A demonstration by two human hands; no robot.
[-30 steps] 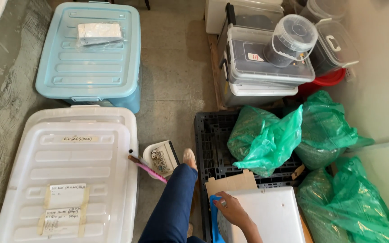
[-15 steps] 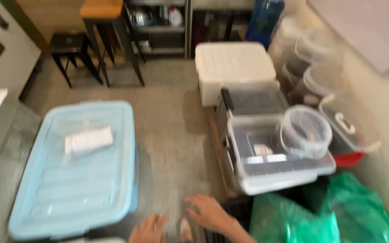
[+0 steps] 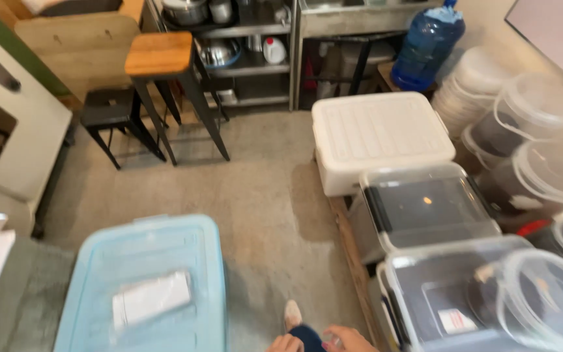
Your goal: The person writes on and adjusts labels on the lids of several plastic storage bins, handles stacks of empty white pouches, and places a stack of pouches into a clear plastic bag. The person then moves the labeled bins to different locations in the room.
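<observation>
Head view: left hand (image 3: 285, 343) and right hand (image 3: 350, 339) cut off at bottom edge near knee (image 3: 307, 334), grip impossible to tell; blue bin (image 3: 144, 287) lower left, clear bins (image 3: 425, 208) stacked right, leaving floor (image 3: 262, 189) passage free.

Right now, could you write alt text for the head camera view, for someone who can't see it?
Looking down at a concrete floor, the person's two hands meet at the bottom edge, beside a light blue lidded storage bin. To the right stand a white bin and clear lidded containers; farther off are a wooden-topped stool, metal shelves and a blue water jug.
</observation>
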